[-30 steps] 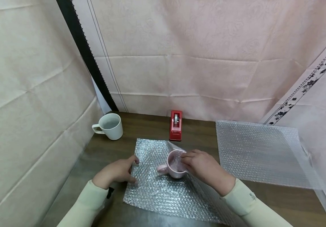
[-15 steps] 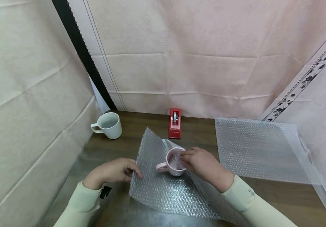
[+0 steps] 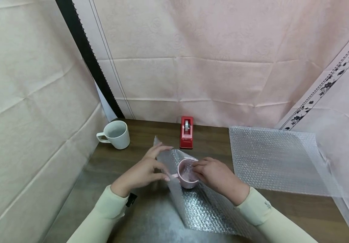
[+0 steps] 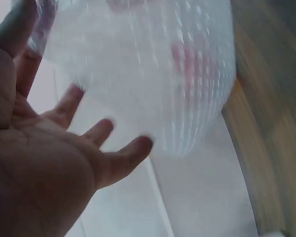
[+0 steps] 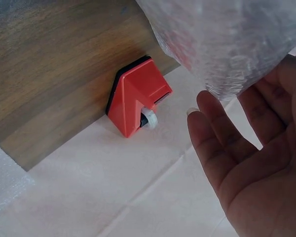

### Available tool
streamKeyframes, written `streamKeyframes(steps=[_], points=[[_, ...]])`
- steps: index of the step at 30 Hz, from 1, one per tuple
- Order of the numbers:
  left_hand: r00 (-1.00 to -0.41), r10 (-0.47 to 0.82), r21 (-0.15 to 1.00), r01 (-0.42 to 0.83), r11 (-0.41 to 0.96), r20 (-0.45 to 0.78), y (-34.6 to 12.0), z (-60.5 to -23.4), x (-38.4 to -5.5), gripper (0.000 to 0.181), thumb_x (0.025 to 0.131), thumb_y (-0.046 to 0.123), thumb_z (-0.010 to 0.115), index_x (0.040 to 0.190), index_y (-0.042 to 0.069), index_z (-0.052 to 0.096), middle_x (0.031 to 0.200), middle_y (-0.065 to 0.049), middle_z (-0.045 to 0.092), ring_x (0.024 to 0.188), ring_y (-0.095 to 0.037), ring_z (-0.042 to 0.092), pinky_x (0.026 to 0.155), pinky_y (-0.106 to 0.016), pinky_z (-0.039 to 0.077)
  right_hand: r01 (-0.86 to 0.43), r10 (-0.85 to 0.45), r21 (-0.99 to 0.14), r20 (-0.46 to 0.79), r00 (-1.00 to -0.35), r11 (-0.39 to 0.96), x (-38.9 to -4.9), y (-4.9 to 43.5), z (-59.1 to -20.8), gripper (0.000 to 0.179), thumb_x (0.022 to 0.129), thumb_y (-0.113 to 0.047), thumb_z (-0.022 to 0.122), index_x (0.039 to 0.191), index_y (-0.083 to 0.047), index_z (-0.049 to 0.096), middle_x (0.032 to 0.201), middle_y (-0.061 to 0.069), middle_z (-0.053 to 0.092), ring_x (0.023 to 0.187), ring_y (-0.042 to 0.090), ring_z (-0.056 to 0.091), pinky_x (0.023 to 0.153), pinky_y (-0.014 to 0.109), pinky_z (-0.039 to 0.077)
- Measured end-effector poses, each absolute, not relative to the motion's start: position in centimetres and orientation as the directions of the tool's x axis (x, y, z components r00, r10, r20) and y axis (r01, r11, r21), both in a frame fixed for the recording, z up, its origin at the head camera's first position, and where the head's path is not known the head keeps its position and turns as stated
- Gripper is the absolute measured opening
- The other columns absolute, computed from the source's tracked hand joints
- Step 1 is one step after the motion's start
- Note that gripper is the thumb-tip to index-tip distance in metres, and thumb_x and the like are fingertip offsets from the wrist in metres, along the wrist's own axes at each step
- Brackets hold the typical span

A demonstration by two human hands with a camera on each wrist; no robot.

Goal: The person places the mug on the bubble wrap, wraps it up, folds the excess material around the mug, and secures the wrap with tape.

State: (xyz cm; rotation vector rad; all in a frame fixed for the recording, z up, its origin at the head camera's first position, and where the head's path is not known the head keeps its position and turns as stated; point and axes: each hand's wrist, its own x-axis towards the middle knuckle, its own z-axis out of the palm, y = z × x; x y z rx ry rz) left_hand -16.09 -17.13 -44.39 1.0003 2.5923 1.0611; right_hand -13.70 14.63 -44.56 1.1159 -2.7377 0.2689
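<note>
A pink mug [image 3: 187, 185] stands on a sheet of bubble wrap [image 3: 204, 211], with its handle toward the left. My right hand [image 3: 217, 175] reaches over the mug's rim and pinches a corner of the wrap tucked into the mug. From the left, my left hand [image 3: 144, 171] pushes the lifted side of the sheet against the mug handle, fingers spread. In the left wrist view, the raised bubble wrap [image 4: 138, 74] bulges in front of these spread fingers. Two right fingers extend free below the wrap in the right wrist view.
A red tape dispenser [image 3: 187, 135] stands just behind the sheet. A white mug [image 3: 119, 134] is at the back left of the wooden table [image 3: 101, 172]. Another bubble wrap sheet [image 3: 268, 162] lies at the right. Pale cloth [image 3: 207, 77] hangs behind and at both sides.
My left hand has lifted the wrap's left side and carried it rightward to the pink mug's handle, its fingers spreading. My right hand has stayed at the mug's rim.
</note>
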Motion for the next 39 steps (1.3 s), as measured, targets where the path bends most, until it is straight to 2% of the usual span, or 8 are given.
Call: streamKeyframes(steps=[3,10,17,20,23,31,35,39], points=[[-0.743,0.657,0.634,0.571,0.522,0.128,-15.1,-44.3,-16.6,0.008,0.096,0.032,0.09,0.095,0.024,0.087,0.178,-0.004,0.049,0.18,-0.041,0.012,0.141,-0.075,0.016,-0.695,-0.667,-0.115,0.208,-0.715,0.71,-13.8,14.6,-44.6,0.017,0.104,-0.012,0.081,0.119,-0.012,0.089,0.127,0.003,0.087,0.118,0.027,0.081,0.104,0.044,0.066],[-0.772,0.631,0.579,0.551,0.601,0.079,-12.2,-44.6,-17.0,0.016,0.104,0.03,0.085,0.104,0.014,0.087,0.155,-0.009,0.07,0.172,-0.043,0.036,0.138,-0.072,0.031,-0.702,-0.676,-0.139,0.197,-0.711,0.698,-13.9,14.7,-44.9,0.02,0.105,-0.011,0.079,0.123,-0.01,0.087,0.13,0.005,0.086,0.12,0.029,0.081,0.104,0.045,0.067],[-0.792,0.606,0.568,0.535,0.626,0.077,-11.2,-45.0,-17.4,0.014,0.103,0.026,0.085,0.103,0.012,0.086,0.146,-0.01,0.074,0.164,-0.045,0.046,0.135,-0.069,0.037,-0.703,-0.667,-0.158,0.23,-0.709,0.694,-13.9,15.0,-45.1,0.02,0.106,-0.01,0.078,0.124,-0.007,0.086,0.13,0.006,0.085,0.12,0.028,0.081,0.102,0.045,0.067],[-0.786,0.613,0.556,0.546,0.627,0.081,-11.0,-45.2,-17.6,0.013,0.102,0.024,0.084,0.1,0.012,0.084,0.144,-0.011,0.075,0.16,-0.048,0.05,0.134,-0.068,0.039,-0.718,-0.666,-0.172,0.28,-0.692,0.674,-14.0,15.2,-45.3,0.025,0.105,-0.01,0.079,0.13,-0.011,0.083,0.117,0.003,0.086,0.106,0.023,0.082,0.091,0.042,0.069],[-0.787,0.613,0.55,0.543,0.635,0.069,-10.8,-45.6,-17.9,0.013,0.102,0.023,0.082,0.099,0.011,0.082,0.143,-0.012,0.075,0.158,-0.05,0.052,0.135,-0.066,0.039,-0.751,-0.685,-0.183,0.318,-0.655,0.634,-14.0,15.4,-45.4,0.031,0.104,-0.009,0.078,0.134,-0.016,0.081,0.117,0.002,0.086,0.105,0.022,0.082,0.09,0.043,0.069],[-0.825,0.565,0.617,0.436,0.655,-0.017,-10.9,-45.5,-17.6,0.011,0.103,0.022,0.083,0.106,0.012,0.08,0.146,-0.015,0.071,0.166,-0.052,0.039,0.138,-0.07,0.032,-0.816,-0.779,-0.168,0.244,-0.578,0.553,-13.7,15.9,-45.1,0.034,0.107,-0.036,0.08,0.141,-0.028,0.082,0.147,0.001,0.08,0.131,0.031,0.077,0.105,0.051,0.066],[-0.844,0.537,0.628,0.416,0.658,-0.004,-10.9,-45.5,-17.3,0.011,0.101,0.02,0.086,0.106,0.014,0.078,0.147,-0.015,0.07,0.169,-0.053,0.033,0.138,-0.071,0.03,-0.811,-0.785,-0.172,0.206,-0.584,0.559,-13.6,15.8,-45.0,0.042,0.105,-0.044,0.083,0.145,-0.032,0.079,0.153,-0.001,0.076,0.134,0.032,0.075,0.108,0.051,0.065],[-0.866,0.499,0.621,0.414,0.666,0.041,-10.8,-45.7,-16.9,0.026,0.098,0.027,0.091,0.116,0.017,0.074,0.15,-0.013,0.067,0.174,-0.049,0.027,0.138,-0.071,0.031,-0.804,-0.782,-0.159,0.186,-0.594,0.573,-13.4,15.9,-44.9,0.045,0.102,-0.045,0.086,0.144,-0.032,0.08,0.151,0.0,0.077,0.135,0.032,0.074,0.11,0.051,0.064]])
